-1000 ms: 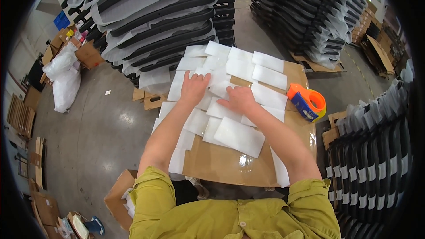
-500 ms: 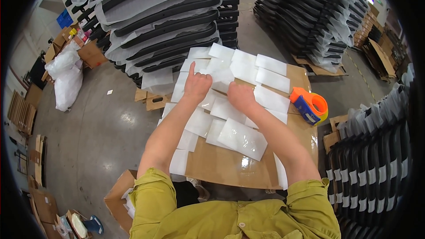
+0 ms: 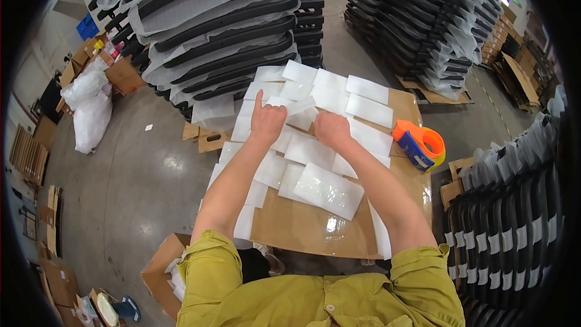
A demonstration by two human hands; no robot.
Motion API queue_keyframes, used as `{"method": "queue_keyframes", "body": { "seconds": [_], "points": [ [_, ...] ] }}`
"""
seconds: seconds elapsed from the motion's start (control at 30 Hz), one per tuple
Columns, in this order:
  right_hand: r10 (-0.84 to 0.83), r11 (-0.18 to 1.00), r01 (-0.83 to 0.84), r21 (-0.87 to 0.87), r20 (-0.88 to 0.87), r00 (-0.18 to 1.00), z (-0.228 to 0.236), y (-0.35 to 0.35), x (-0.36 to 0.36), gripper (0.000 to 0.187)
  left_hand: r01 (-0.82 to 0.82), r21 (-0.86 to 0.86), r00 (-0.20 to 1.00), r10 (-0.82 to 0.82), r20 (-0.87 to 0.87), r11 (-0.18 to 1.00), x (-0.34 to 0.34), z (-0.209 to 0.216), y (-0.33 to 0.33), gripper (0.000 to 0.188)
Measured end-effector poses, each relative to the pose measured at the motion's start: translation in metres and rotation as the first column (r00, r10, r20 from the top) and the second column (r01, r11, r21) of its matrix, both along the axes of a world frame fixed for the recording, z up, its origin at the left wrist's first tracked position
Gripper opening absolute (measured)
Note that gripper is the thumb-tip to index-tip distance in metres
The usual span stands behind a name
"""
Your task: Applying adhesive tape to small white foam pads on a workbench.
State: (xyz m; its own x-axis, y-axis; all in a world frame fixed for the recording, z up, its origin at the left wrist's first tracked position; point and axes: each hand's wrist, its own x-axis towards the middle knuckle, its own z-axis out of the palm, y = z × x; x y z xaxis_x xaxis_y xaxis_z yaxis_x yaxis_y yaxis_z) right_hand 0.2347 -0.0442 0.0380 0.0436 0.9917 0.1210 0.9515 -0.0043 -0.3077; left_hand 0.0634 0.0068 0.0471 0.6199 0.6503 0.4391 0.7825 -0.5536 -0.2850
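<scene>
White foam sheets (image 3: 327, 183) lie in overlapping rows on a brown cardboard top (image 3: 290, 230). My left hand (image 3: 268, 124) is over the middle of these rows, one finger pointing away from me and the others curled on the edge of a foam sheet (image 3: 299, 106). That sheet is raised and tilted between my hands. Just to its right, my right hand (image 3: 332, 130) is closed with its knuckles up; whatever its fingers pinch is hidden beneath them. An orange and blue tape dispenser (image 3: 419, 146) sits at the cardboard's right side.
Tall stacks of black curved parts with white foam between them stand ahead left (image 3: 224, 30) and ahead right (image 3: 417, 24). More black parts (image 3: 508, 230) stand at the right. An open carton (image 3: 162, 266) is low at the left, and a white plastic bag (image 3: 91, 109) lies farther off.
The foam sheet between my hands has tilted up and looks narrower. My right hand has shifted slightly right, away from the sheet's edge. The left hand has hardly moved.
</scene>
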Motion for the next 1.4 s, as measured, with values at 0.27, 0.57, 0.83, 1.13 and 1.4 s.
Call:
{"method": "queue_keyframes", "body": {
  "seconds": [0.27,0.57,0.83,1.13,1.4],
  "points": [
    [0.011,1.0,-0.011,0.017,-0.019,1.0,0.0,0.003,0.001,0.026,-0.026,-0.038,0.993,0.03,0.116,0.999,0.001,0.002,0.011,0.012],
    [0.023,1.0,-0.022,0.011,-0.029,0.999,-0.003,0.004,0.005,0.026,-0.049,-0.093,0.996,0.056,0.072,0.994,-0.003,0.002,0.011,0.013],
    [0.023,1.0,-0.023,0.019,-0.014,1.0,-0.005,0.003,0.006,0.031,-0.081,-0.166,0.986,0.104,0.132,0.983,-0.003,-0.003,0.01,0.012],
    [0.187,0.97,-0.207,0.13,0.151,0.971,-0.007,-0.005,-0.023,0.022,-0.095,-0.239,0.973,0.141,0.184,0.966,-0.007,-0.001,0.008,0.013],
    [0.208,0.924,-0.275,0.266,0.255,0.944,-0.029,0.006,-0.018,0.003,0.025,-0.177,0.992,-0.002,0.124,0.984,0.0,0.001,0.011,0.013]
  ]
}}
